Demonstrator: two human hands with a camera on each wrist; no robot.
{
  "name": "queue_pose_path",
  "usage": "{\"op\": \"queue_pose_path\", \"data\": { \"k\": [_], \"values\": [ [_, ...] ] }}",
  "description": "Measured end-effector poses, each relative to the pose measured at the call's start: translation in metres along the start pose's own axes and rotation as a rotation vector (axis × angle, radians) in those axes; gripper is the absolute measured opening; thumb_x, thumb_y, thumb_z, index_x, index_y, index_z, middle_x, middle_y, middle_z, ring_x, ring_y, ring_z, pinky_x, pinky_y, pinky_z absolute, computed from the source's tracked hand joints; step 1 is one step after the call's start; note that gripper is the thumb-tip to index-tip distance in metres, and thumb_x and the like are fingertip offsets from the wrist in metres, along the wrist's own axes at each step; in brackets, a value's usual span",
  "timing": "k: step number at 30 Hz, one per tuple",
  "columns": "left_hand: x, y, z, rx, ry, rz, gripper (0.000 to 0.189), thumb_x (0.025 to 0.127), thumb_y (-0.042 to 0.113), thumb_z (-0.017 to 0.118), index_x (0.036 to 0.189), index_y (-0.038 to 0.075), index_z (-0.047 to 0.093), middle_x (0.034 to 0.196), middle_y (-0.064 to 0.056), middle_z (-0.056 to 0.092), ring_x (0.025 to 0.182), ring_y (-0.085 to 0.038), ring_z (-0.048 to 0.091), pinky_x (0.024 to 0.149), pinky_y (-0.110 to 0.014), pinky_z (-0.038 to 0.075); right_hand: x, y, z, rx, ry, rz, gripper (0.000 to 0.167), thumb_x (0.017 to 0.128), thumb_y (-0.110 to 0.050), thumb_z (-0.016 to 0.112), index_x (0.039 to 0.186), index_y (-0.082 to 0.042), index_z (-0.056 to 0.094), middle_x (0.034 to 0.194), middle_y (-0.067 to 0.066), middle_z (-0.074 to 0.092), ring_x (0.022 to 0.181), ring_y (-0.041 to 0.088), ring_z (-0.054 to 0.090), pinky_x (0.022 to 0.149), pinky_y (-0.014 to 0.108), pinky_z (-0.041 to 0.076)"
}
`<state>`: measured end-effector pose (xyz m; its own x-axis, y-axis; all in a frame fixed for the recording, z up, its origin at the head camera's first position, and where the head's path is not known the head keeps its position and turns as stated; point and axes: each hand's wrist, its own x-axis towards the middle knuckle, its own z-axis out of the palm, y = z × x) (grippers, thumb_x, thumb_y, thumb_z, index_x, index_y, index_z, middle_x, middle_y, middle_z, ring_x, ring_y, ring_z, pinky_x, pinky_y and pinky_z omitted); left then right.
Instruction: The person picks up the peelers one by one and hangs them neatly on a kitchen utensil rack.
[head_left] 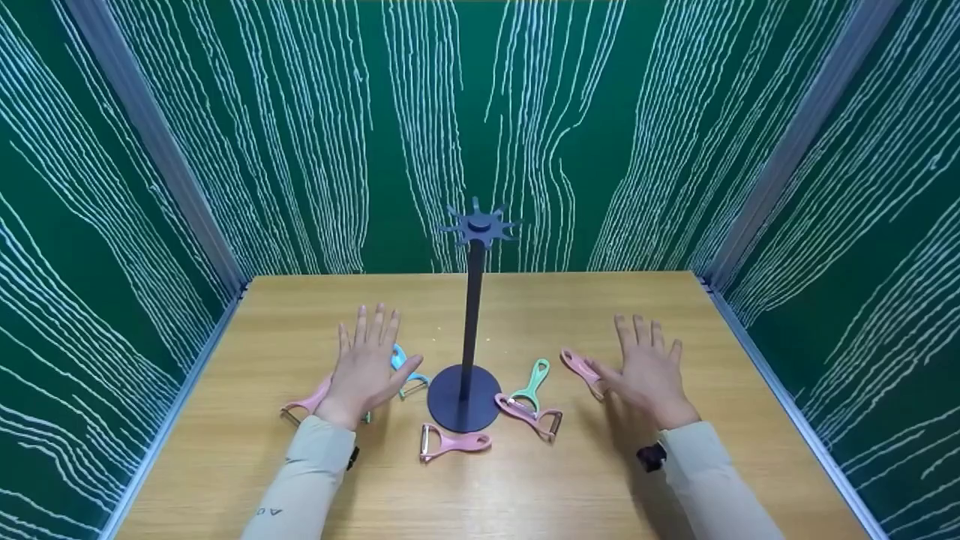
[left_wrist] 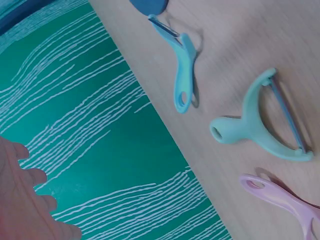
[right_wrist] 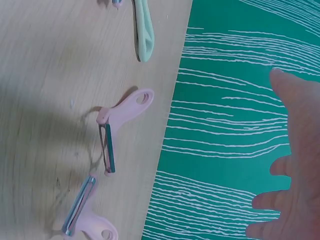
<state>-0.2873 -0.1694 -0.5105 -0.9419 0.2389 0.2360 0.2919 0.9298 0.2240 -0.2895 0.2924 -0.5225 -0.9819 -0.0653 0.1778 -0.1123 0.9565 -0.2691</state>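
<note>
My left hand (head_left: pixel 364 375) is held palm down with fingers straight and spread, holding nothing. Around it lie a blue peeler (head_left: pixel 397 358), a pink peeler (head_left: pixel 316 396) and a mint-green peeler (left_wrist: pixel 252 122), the green one mostly hidden by the hand in the head view. My right hand (head_left: pixel 649 375) is likewise spread flat and holds nothing, its thumb overlapping a pink peeler (head_left: pixel 577 365) in the head view. A second pink peeler (right_wrist: pixel 95 225) shows beside that one in the right wrist view. Both hands cast shadows on the wooden table (head_left: pixel 540 495).
Between the hands stands a dark post (head_left: pixel 472 315) on a round base (head_left: pixel 450 397), topped by a star-shaped hook ring (head_left: pixel 480 227). Near the base lie a green peeler (head_left: pixel 534 384), a pink peeler (head_left: pixel 536 424) crossing it, and another pink peeler (head_left: pixel 461 442). Green walls (head_left: pixel 427 225) enclose the table.
</note>
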Motion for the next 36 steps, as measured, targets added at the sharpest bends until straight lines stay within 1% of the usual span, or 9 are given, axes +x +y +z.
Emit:
{"op": "queue_pose_path", "data": {
  "k": [3,5,11,13,18,24,30,33,36],
  "values": [
    [0.002,0.003,-0.001,-0.021,0.006,0.009,0.092,0.106,0.068,0.05,0.173,0.01,0.025,0.182,-0.019,0.016,0.169,-0.048,0.007,0.131,-0.076,0.008,0.0,0.004,-0.001,-0.008,0.023,-0.006,0.101,0.101,-0.065,0.064,0.171,-0.004,0.025,0.174,0.035,0.024,0.159,0.065,0.016,0.12,0.089,0.007],
    [0.004,0.005,-0.001,-0.029,0.01,0.015,0.091,0.106,0.068,0.049,0.173,0.01,0.026,0.182,-0.019,0.017,0.169,-0.047,0.008,0.131,-0.075,0.009,0.0,0.006,-0.002,-0.002,0.034,-0.009,0.102,0.101,-0.067,0.063,0.171,-0.003,0.026,0.173,0.035,0.026,0.158,0.065,0.018,0.121,0.088,0.008],
    [0.008,0.008,-0.001,-0.022,0.015,0.023,0.09,0.107,0.067,0.05,0.173,0.01,0.026,0.181,-0.018,0.019,0.168,-0.047,0.011,0.131,-0.074,0.013,0.0,0.012,-0.005,0.008,0.055,-0.009,0.104,0.099,-0.069,0.065,0.169,0.0,0.028,0.17,0.036,0.03,0.157,0.063,0.023,0.123,0.084,0.015],
    [0.009,0.01,-0.002,-0.041,0.006,0.026,0.091,0.106,0.066,0.052,0.173,0.009,0.025,0.181,-0.018,0.018,0.169,-0.047,0.01,0.132,-0.074,0.011,0.001,0.015,-0.006,0.004,0.068,-0.008,0.105,0.099,-0.068,0.066,0.169,0.0,0.029,0.169,0.037,0.033,0.157,0.062,0.026,0.123,0.083,0.017],
    [0.01,0.014,-0.007,-0.073,-0.026,0.028,0.096,0.105,0.071,0.049,0.174,0.009,0.022,0.182,-0.017,0.016,0.169,-0.045,0.007,0.133,-0.071,0.009,0.001,0.021,-0.01,0.012,0.088,-0.012,0.103,0.099,-0.065,0.069,0.168,0.001,0.03,0.166,0.037,0.036,0.155,0.061,0.029,0.124,0.081,0.019],
    [0.013,0.018,-0.008,-0.096,-0.051,0.045,0.1,0.104,0.075,0.046,0.175,0.011,0.018,0.183,-0.017,0.015,0.17,-0.044,0.005,0.134,-0.068,0.008,0.002,0.027,-0.012,0.038,0.077,0.015,0.103,0.099,-0.062,0.071,0.168,0.001,0.029,0.167,0.037,0.035,0.155,0.059,0.03,0.126,0.077,0.021],
    [0.017,0.024,-0.01,-0.136,-0.022,0.063,0.099,0.103,0.071,0.055,0.173,0.009,0.024,0.181,-0.018,0.021,0.169,-0.044,0.01,0.134,-0.067,0.013,0.003,0.033,-0.011,0.05,0.076,0.056,0.1,0.099,-0.06,0.072,0.168,0.001,0.031,0.166,0.038,0.036,0.152,0.06,0.034,0.125,0.077,0.025],
    [0.018,0.028,-0.012,-0.172,-0.013,0.078,0.099,0.102,0.068,0.059,0.173,0.007,0.025,0.18,-0.019,0.023,0.169,-0.044,0.011,0.135,-0.065,0.013,0.004,0.036,-0.01,0.054,0.093,0.067,0.099,0.098,-0.057,0.075,0.166,0.002,0.034,0.162,0.038,0.04,0.148,0.061,0.039,0.122,0.077,0.03],
    [0.02,0.031,-0.013,-0.199,-0.006,0.096,0.1,0.102,0.067,0.061,0.172,0.006,0.026,0.18,-0.02,0.025,0.169,-0.045,0.013,0.135,-0.064,0.014,0.003,0.039,-0.007,0.069,0.098,0.089,0.1,0.097,-0.056,0.077,0.166,0.002,0.034,0.161,0.039,0.042,0.146,0.062,0.041,0.119,0.078,0.033]
  ]
}}
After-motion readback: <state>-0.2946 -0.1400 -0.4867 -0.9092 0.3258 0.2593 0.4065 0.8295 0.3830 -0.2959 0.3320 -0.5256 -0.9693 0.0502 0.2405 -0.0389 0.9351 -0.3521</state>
